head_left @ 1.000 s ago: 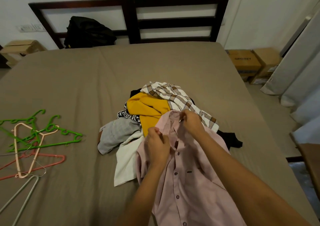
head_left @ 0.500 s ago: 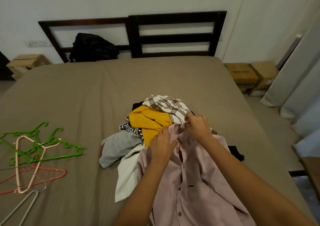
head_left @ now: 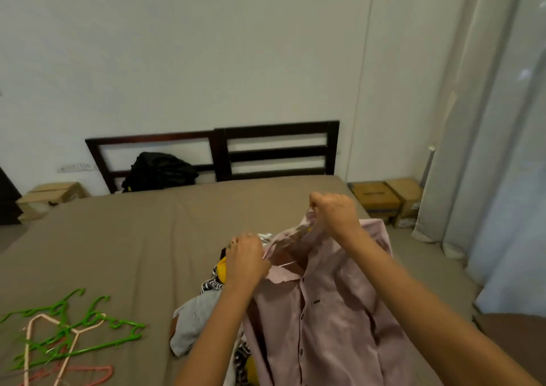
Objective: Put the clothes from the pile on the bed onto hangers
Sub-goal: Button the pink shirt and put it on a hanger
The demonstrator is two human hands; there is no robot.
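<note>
Holding the pink shirt (head_left: 325,312) above the pile (head_left: 195,317) on the bed (head_left: 118,238), we gripped its collar with both hands, right hand (head_left: 334,214) high and left hand (head_left: 246,263) spreading the opening, apparently to seat the wire hanger (head_left: 295,233) inside.

I see a dark wooden headboard (head_left: 277,152) against the pale wall (head_left: 206,60). A black bag (head_left: 159,171) leans on its left half. Low on the wall, left of the headboard, is a white switch plate (head_left: 75,167). Below that sits a brown cardboard box (head_left: 54,193), next to something dark (head_left: 7,205) at the far left edge of my view. On the right, two more cardboard boxes (head_left: 376,198) stand side by side, touching, near long pale curtains (head_left: 461,149) that reach the floor. A brown rounded thing (head_left: 514,335) shows at the bottom right; I cannot tell what it is.
</note>
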